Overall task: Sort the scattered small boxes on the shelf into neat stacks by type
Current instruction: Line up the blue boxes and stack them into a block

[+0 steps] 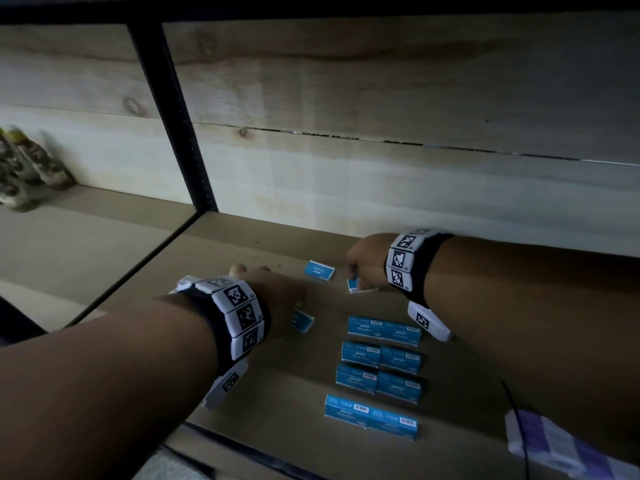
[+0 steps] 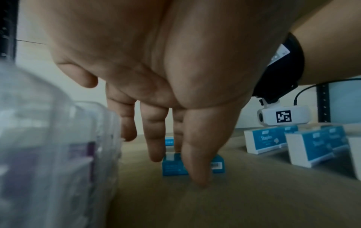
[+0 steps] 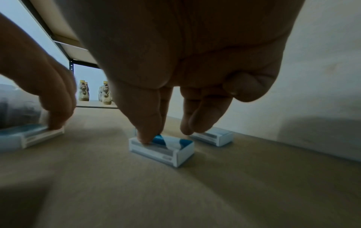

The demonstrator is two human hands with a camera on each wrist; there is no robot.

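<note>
Small blue staple boxes lie on the brown shelf (image 1: 242, 393). Several stand in neat rows (image 1: 381, 362) at the front middle. My left hand (image 1: 277, 292) reaches down onto a loose box (image 1: 304, 322); in the left wrist view its thumb lies against the near side of that box (image 2: 171, 167) and its fingers reach the far side. My right hand (image 1: 360, 271) is further back, with straight fingertips (image 3: 144, 138) pressing on top of another loose box (image 3: 162, 148) and the thumb held clear. A third loose box (image 1: 319, 270) lies flat between the two hands.
A clear plastic pack with purple contents (image 1: 554, 445) sits at the shelf's front right edge. A black upright post (image 1: 173, 116) divides the shelf bays. Bottles (image 1: 24, 168) stand in the left bay. A wooden wall (image 1: 415, 98) closes the back.
</note>
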